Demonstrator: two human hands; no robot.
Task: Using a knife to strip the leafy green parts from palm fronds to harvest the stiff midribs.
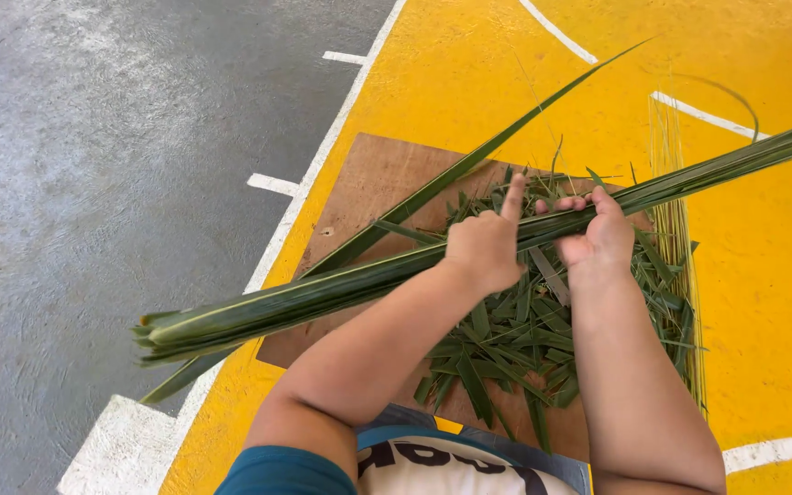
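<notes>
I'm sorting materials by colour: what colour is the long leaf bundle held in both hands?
Dark green, paler at the cut ends; the leaf bundle shows best in the head view.

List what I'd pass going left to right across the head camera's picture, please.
Grey floor → cut ends of the leaf bundle → brown board → left hand → right hand → thin pale sticks → yellow floor.

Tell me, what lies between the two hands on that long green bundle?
In the head view, only a short stretch of the palm-leaf bundle shows between the left hand and right hand.
</notes>
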